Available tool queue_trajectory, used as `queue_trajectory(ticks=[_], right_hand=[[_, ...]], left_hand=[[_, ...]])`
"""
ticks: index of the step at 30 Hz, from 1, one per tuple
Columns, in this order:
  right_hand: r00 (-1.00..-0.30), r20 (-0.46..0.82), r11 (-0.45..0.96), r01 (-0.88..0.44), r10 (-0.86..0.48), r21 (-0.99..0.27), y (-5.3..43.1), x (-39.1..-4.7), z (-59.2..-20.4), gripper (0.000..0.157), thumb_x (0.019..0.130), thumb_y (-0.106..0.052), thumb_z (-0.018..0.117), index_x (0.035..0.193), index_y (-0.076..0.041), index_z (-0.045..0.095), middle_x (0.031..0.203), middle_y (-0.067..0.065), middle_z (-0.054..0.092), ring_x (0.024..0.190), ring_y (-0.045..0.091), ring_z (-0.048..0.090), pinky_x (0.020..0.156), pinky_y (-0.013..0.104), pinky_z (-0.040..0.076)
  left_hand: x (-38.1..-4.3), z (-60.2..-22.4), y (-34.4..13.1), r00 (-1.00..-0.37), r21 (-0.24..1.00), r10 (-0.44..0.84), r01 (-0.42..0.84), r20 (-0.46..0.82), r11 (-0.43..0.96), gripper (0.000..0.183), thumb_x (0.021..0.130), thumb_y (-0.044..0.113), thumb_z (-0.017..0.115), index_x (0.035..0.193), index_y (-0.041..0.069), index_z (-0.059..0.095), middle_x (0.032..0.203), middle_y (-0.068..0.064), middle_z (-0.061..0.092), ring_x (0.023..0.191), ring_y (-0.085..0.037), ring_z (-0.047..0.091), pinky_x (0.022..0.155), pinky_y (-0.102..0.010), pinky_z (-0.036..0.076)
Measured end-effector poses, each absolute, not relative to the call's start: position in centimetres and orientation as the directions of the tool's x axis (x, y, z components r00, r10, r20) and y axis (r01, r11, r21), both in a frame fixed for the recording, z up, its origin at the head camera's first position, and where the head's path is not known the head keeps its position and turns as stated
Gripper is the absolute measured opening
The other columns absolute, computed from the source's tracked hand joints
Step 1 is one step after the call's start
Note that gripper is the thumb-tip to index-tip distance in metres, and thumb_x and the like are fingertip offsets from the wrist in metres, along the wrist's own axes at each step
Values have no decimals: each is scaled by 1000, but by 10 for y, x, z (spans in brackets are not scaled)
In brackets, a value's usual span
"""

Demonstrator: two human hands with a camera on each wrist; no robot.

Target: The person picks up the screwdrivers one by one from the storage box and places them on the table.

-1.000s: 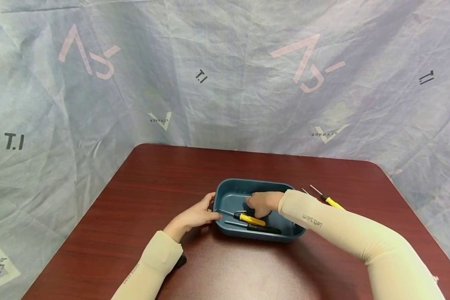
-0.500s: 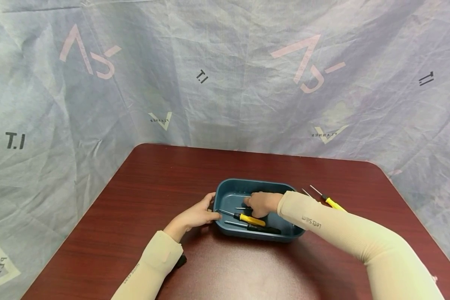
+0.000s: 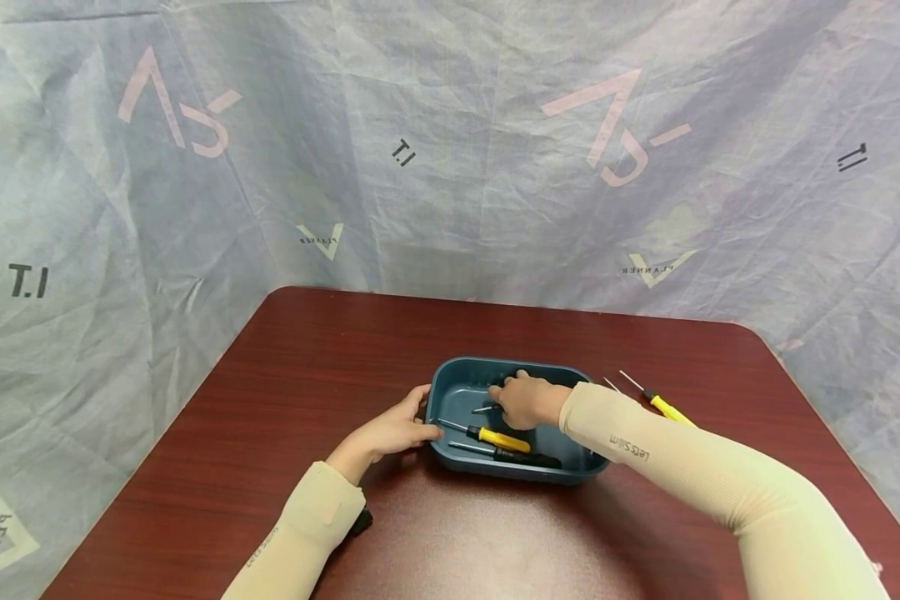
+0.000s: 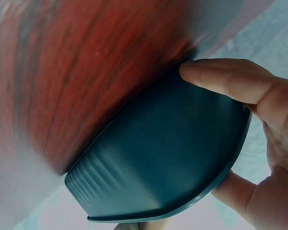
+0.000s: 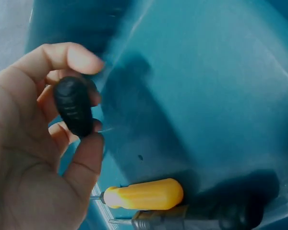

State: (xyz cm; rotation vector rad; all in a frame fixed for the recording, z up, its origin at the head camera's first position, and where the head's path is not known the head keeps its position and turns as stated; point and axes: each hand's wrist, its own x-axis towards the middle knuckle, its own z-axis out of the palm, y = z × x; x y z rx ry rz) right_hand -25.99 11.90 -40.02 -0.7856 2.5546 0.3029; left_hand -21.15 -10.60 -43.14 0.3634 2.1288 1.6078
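Observation:
A dark teal plastic bin (image 3: 457, 402) sits on the table. My left hand (image 3: 393, 428) holds its left end, thumb at the rim and fingers against the outer wall. Inside the bin, my right hand (image 3: 527, 402) pinches a small screwdriver by its black handle (image 5: 73, 105); its short shaft (image 3: 486, 409) points left. Below that hand, a yellow-handled screwdriver (image 3: 504, 439) lies on the bin floor. Beside it, along the near wall, is a larger black-handled screwdriver (image 3: 528, 457).
Right of the bin, another yellow-handled screwdriver (image 3: 669, 408) lies on the dark red table (image 3: 330, 350). A thin metal shaft (image 3: 612, 385) shows beside it, the rest hidden by the right sleeve. Something black (image 3: 362, 522) peeks out by the left sleeve. Grey printed cloth (image 3: 450, 208) hangs behind.
My right hand has shifted slightly toward the bin's far wall, bringing the small screwdriver with it; more of its shaft shows. My left hand has stayed at the bin's left end.

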Motion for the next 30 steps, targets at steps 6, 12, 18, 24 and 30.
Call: queue_trajectory(ticks=[6, 12, 18, 24, 30], right_hand=[[-767, -439, 814, -568, -469, 121, 119, -257, -397, 44, 96, -24, 42, 139, -14, 38, 137, 15, 40, 118, 33, 35, 86, 41, 41], [-776, -375, 772, -603, -507, 203, 121, -253, -392, 41, 96, -26, 41, 136, -15, 41, 126, 13, 48, 100, 27, 39, 79, 37, 40], [-778, -296, 761, -618, -555, 196, 125, -251, -387, 31, 96, -23, 41, 125, -14, 46, 112, 12, 54, 89, 25, 36, 72, 36, 38], [-770, -209, 742, -637, -602, 210, 128, -249, -384, 28, 96, -24, 40, 120, -13, 49, 105, 12, 55, 83, 24, 35, 68, 33, 36], [-757, -126, 732, -652, -641, 197, 134, -249, -381, 28, 95, -24, 41, 117, -11, 51, 100, 12, 55, 81, 24, 36, 67, 33, 36]], left_hand=[[-211, -431, -106, -868, 957, 462, -49, -183, 286, 74, 80, 7, 62, 140, -1, 19, 130, -23, 37, 94, -22, 49, 73, -35, 44], [-212, -434, -106, -859, 964, 488, -25, -156, 264, 75, 79, 6, 62, 139, -3, 19, 129, -25, 36, 86, -18, 51, 67, -29, 42], [-211, -434, -106, -854, 970, 504, -2, -128, 244, 75, 77, 5, 62, 138, -5, 18, 128, -27, 36, 81, -16, 53, 64, -27, 41], [-211, -434, -106, -861, 966, 492, 0, -132, 260, 76, 77, 5, 62, 139, -3, 18, 129, -25, 37, 83, -17, 54, 65, -29, 41], [-211, -433, -106, -859, 967, 496, 5, -126, 256, 76, 77, 5, 62, 139, -4, 19, 129, -25, 37, 87, -19, 54, 69, -32, 43]])
